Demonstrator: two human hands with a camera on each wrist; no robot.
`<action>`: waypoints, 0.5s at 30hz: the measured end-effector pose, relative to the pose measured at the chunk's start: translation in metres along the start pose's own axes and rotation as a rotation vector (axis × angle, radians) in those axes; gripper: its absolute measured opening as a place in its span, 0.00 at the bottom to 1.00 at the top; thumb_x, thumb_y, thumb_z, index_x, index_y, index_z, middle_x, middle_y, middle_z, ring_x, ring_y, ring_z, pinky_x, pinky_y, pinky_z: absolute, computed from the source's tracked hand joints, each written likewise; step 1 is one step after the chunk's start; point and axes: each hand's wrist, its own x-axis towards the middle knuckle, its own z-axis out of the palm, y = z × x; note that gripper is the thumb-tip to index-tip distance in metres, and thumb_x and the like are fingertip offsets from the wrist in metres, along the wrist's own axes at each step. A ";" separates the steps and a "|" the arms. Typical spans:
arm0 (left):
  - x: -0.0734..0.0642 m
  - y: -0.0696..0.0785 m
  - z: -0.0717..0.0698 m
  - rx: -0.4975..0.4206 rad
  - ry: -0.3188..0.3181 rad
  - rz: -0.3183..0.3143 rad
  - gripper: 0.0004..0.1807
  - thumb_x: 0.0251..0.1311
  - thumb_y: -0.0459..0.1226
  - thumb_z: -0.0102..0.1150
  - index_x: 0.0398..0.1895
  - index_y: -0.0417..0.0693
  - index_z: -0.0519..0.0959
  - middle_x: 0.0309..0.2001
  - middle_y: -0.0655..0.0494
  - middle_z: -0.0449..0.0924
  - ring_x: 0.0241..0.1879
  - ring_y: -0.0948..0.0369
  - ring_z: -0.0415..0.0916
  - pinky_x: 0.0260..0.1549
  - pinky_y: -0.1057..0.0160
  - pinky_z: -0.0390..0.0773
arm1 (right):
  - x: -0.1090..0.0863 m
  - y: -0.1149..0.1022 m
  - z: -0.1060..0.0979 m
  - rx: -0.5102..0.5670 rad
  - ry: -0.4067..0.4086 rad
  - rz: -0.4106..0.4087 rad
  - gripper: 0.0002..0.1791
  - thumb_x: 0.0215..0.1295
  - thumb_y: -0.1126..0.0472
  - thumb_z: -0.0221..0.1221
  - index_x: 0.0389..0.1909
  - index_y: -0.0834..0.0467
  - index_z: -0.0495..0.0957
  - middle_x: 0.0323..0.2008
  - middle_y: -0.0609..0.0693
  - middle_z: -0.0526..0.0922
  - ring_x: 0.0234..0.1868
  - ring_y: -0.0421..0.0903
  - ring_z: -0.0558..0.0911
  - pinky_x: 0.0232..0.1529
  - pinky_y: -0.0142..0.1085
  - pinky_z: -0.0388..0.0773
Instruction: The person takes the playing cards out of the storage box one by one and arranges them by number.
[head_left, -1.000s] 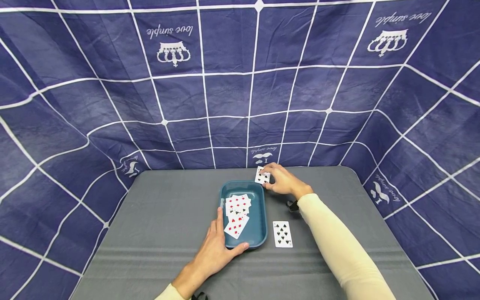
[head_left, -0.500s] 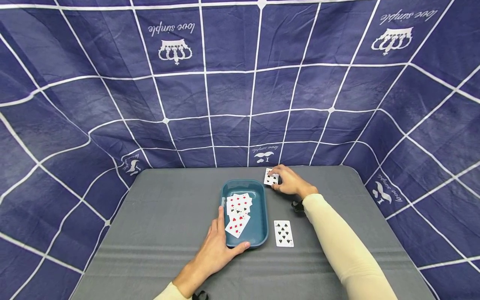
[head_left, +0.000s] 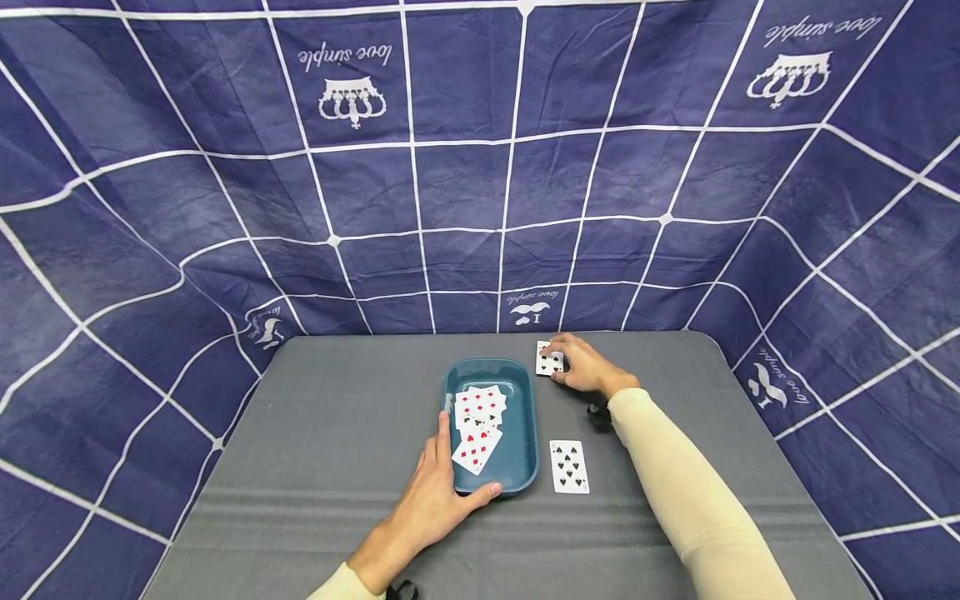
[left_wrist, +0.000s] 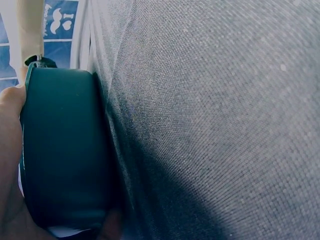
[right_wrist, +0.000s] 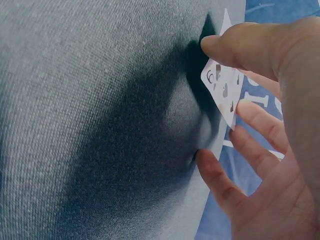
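Observation:
Near the back of the table my right hand [head_left: 583,364] holds a black six playing card [head_left: 547,363] between thumb and fingers. In the right wrist view the card [right_wrist: 225,87] tilts close over the cloth, its shadow beneath. My left hand [head_left: 429,493] grips the near left corner of a blue-green tray [head_left: 519,429], with fingers along its left side and thumb at the near rim. The left wrist view shows the tray's outer wall [left_wrist: 65,145] standing on the cloth. Several overlapping face-up cards [head_left: 480,407], red and black, lie in the tray's left part.
A face-up spade card [head_left: 570,468] lies right of the tray, below my right forearm. Grey cloth [head_left: 330,433] covers the table. A blue curtain with white lines [head_left: 465,192] rises behind the table and along its sides.
My right hand has moved the six to the right and slightly nearer, away from the tray's far end. The left hand keeps its place on the tray; the view shifts slightly.

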 end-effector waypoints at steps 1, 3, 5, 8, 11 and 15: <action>0.000 0.000 0.000 0.000 -0.001 -0.001 0.84 0.58 0.73 0.82 0.99 0.42 0.39 0.76 0.33 0.74 0.77 0.37 0.75 0.74 0.34 0.80 | 0.001 0.001 0.000 -0.001 -0.002 -0.002 0.27 0.73 0.65 0.74 0.72 0.61 0.86 0.78 0.70 0.78 0.80 0.75 0.77 0.84 0.70 0.69; 0.000 0.001 0.000 0.002 0.000 -0.001 0.84 0.58 0.73 0.82 0.99 0.42 0.39 0.76 0.33 0.74 0.77 0.37 0.75 0.74 0.34 0.80 | 0.002 0.002 0.000 0.005 -0.007 -0.002 0.27 0.73 0.65 0.74 0.72 0.62 0.86 0.78 0.70 0.77 0.80 0.76 0.76 0.84 0.71 0.69; -0.001 0.001 0.000 0.002 -0.003 -0.004 0.84 0.58 0.74 0.82 0.99 0.43 0.39 0.77 0.33 0.73 0.78 0.37 0.75 0.74 0.34 0.80 | 0.007 0.018 0.007 0.019 0.005 -0.022 0.27 0.71 0.63 0.75 0.71 0.58 0.88 0.77 0.68 0.78 0.79 0.75 0.76 0.84 0.71 0.69; -0.001 0.001 0.000 0.000 -0.004 -0.006 0.84 0.57 0.74 0.82 0.99 0.44 0.39 0.77 0.34 0.73 0.78 0.37 0.75 0.74 0.34 0.80 | 0.019 0.057 0.029 0.028 0.032 -0.056 0.28 0.68 0.60 0.76 0.69 0.52 0.89 0.77 0.64 0.79 0.79 0.73 0.77 0.82 0.71 0.70; -0.001 0.002 -0.001 0.000 -0.005 -0.007 0.84 0.58 0.73 0.82 0.99 0.43 0.39 0.77 0.34 0.73 0.78 0.37 0.75 0.75 0.34 0.80 | 0.021 0.068 0.037 0.019 0.041 -0.087 0.29 0.67 0.59 0.77 0.70 0.50 0.89 0.78 0.62 0.79 0.79 0.72 0.76 0.83 0.69 0.71; -0.001 0.002 -0.001 0.001 -0.002 -0.006 0.84 0.57 0.73 0.82 0.99 0.42 0.40 0.78 0.34 0.73 0.78 0.37 0.75 0.75 0.34 0.79 | 0.018 0.067 0.036 0.021 0.044 -0.102 0.28 0.69 0.59 0.76 0.71 0.51 0.88 0.80 0.63 0.78 0.80 0.71 0.75 0.85 0.65 0.70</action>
